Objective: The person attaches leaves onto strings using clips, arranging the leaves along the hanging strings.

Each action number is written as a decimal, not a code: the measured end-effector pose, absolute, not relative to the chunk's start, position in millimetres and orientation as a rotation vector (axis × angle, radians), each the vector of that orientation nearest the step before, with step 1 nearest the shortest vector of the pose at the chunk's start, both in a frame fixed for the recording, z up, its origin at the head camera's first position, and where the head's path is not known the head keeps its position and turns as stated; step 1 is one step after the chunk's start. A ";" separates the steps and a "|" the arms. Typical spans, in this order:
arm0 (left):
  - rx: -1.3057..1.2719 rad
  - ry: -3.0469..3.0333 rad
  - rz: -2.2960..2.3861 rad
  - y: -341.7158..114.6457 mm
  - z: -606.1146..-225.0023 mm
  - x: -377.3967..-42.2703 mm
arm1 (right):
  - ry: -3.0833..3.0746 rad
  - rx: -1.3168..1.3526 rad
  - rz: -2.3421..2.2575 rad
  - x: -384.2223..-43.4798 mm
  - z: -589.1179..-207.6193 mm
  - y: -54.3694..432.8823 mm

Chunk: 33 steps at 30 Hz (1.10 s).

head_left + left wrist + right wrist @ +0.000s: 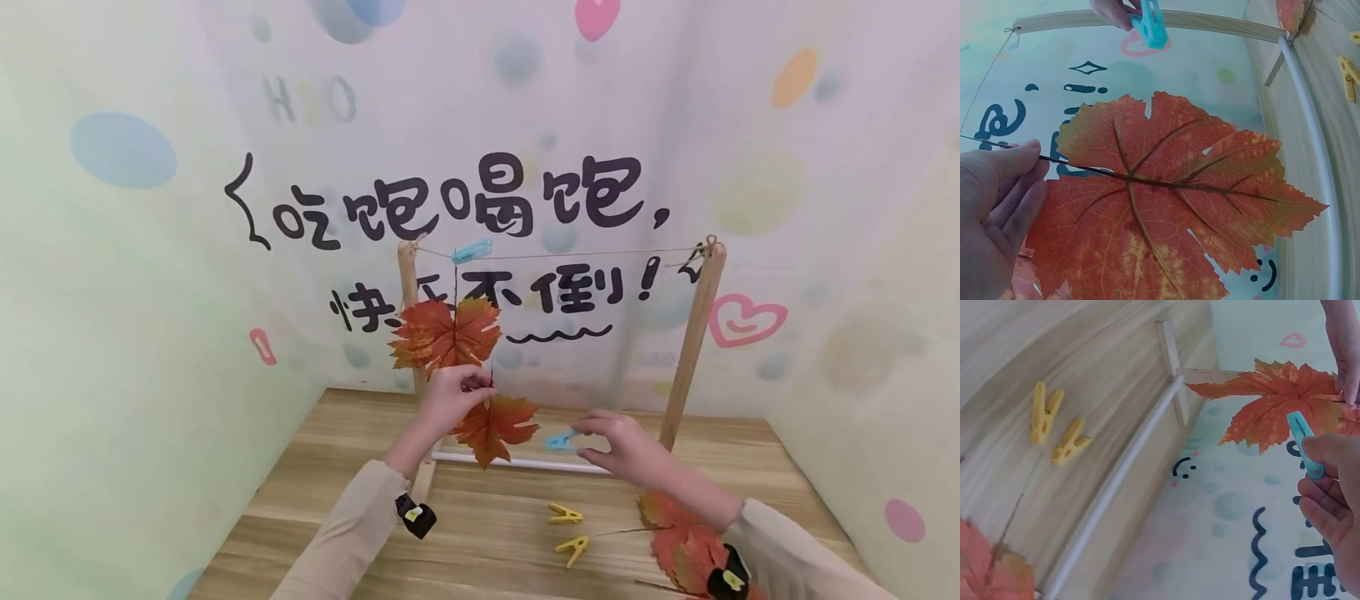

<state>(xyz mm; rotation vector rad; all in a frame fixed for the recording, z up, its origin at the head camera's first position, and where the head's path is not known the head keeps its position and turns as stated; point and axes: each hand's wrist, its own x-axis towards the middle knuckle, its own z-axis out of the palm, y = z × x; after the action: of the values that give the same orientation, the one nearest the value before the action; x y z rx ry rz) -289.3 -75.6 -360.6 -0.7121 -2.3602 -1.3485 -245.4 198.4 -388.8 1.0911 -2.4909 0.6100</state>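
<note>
My left hand (455, 395) pinches the dark stem of an orange-red maple leaf (495, 427) between thumb and fingers; the leaf hangs below the hand. In the left wrist view its veined blade (1166, 181) spreads wide. My right hand (626, 446) pinches a blue clothespin (561, 441) to the right of that leaf. Another orange leaf (450, 329) hangs from a thin string (592, 253), its stem under a second blue clothespin (472, 252) near the left post. My left hand overlaps this hanging leaf's lower edge in the head view.
A wooden frame with a left post (408, 279), a right post (693, 350) and a white bottom rod (525, 462) stands on the wooden table (337, 517). Two yellow clothespins (565, 514) lie in front of it. More red leaves (678, 533) lie under my right forearm.
</note>
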 end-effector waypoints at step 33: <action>-0.662 -2.285 -1.496 -46.1 -299.5 -315.9 | -2.294 1.165 0.480 -265.6 -300.8 208.1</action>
<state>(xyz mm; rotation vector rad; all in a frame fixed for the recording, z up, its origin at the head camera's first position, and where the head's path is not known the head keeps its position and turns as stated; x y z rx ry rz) -315.9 -46.1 -299.5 -0.6618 -2.2851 -1.4957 -265.6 208.1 -300.8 1.1650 -2.2940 0.4799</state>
